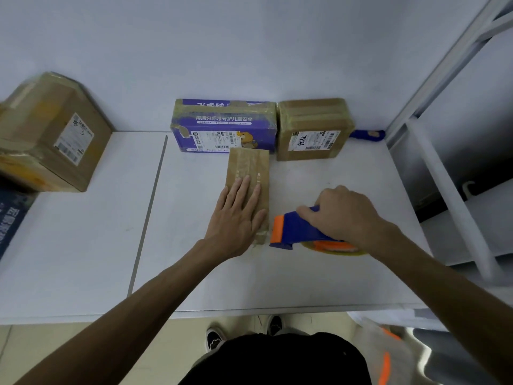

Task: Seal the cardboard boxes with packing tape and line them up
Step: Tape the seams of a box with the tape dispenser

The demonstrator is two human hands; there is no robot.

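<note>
Taped purple printed carton, square brown carton aligned far. Centre: slim brown cardboard box, taping seemingly underway; left hand flat on it, fingers straight; right hand clamped round blue-orange tape dispenser. Lining-up left.

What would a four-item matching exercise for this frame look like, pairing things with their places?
Things:
1 narrow brown box
2 purple box
3 tape dispenser
4 large cardboard box

Places:
A at the far left
B gripped by the right hand
C pressed under the flat left hand
D against the wall, centre

Pairs: 1-C; 2-D; 3-B; 4-A
</note>
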